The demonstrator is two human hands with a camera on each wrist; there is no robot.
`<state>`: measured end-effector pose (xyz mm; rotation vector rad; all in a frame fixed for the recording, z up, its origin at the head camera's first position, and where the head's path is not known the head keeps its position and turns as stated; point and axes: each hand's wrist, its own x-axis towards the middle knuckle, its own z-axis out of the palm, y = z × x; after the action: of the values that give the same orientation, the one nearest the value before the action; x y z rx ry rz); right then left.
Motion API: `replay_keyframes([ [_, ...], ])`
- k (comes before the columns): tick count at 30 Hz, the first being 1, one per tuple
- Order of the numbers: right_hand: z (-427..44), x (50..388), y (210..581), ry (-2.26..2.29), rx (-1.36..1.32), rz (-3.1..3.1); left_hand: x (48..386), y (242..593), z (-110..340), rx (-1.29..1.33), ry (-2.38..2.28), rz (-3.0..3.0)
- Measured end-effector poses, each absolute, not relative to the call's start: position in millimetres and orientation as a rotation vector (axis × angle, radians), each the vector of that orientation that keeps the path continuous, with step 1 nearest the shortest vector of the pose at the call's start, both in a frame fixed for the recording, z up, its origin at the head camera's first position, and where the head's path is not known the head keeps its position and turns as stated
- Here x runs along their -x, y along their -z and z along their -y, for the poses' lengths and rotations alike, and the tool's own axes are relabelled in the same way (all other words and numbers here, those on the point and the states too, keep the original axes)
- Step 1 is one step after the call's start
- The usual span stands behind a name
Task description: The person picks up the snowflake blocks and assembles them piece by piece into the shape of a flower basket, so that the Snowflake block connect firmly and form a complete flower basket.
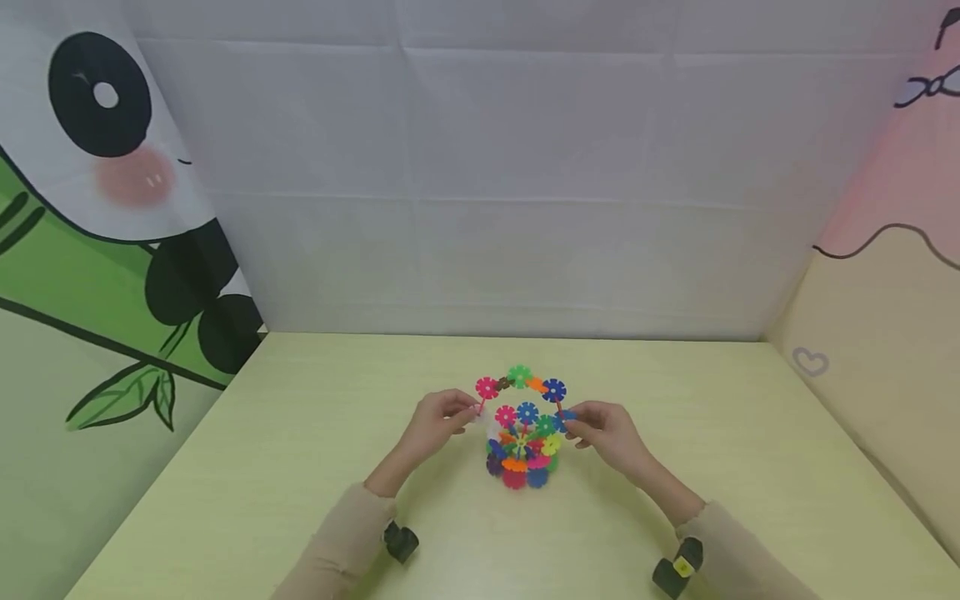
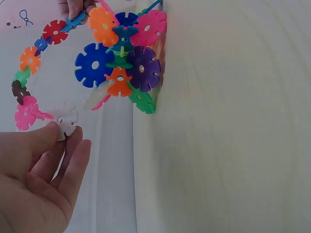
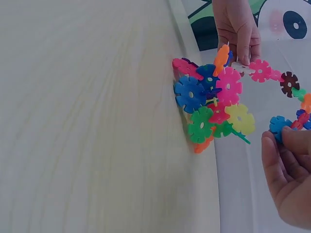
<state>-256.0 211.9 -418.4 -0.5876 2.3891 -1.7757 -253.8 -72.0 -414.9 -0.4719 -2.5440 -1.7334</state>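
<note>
A cluster of interlocking plastic snowflake discs, built up like a small basket, stands on the table between the hands. Over it rises an arched chain of the same discs, in pink, brown, green, orange, blue and red. My left hand pinches the white disc at the chain's left end between thumb and fingers. At the other end, a light blue disc is pinched by my right hand. In the wrist views, a gap shows between each pinched disc and the cluster.
The pale yellow table spreads around the cluster. Behind it hangs a white cloth backdrop. Printed panels stand at both sides, a panda one on the left. Each forearm wears a small black wrist camera.
</note>
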Motion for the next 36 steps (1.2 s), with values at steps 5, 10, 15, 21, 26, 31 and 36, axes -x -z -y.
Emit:
replay_keyframes([
  [5,-218,256,423,1.770,0.585,-2.390,258,424,68,0.466,1.703,2.559],
  [10,-223,259,425,1.758,0.573,-2.379,264,428,64,0.473,1.637,2.563],
  [15,-228,263,427,1.747,0.565,-2.392,267,428,60,0.493,1.617,2.573],
  [21,-232,269,431,1.715,0.608,-2.452,272,430,56,0.467,1.608,2.592],
  [26,-233,265,432,1.700,0.643,-2.515,271,430,56,0.472,1.601,2.591],
  [31,-232,262,432,1.697,0.631,-2.543,269,427,55,0.431,1.596,2.615],
  [36,-229,261,433,1.723,0.628,-2.553,267,426,55,0.409,1.619,2.612],
])
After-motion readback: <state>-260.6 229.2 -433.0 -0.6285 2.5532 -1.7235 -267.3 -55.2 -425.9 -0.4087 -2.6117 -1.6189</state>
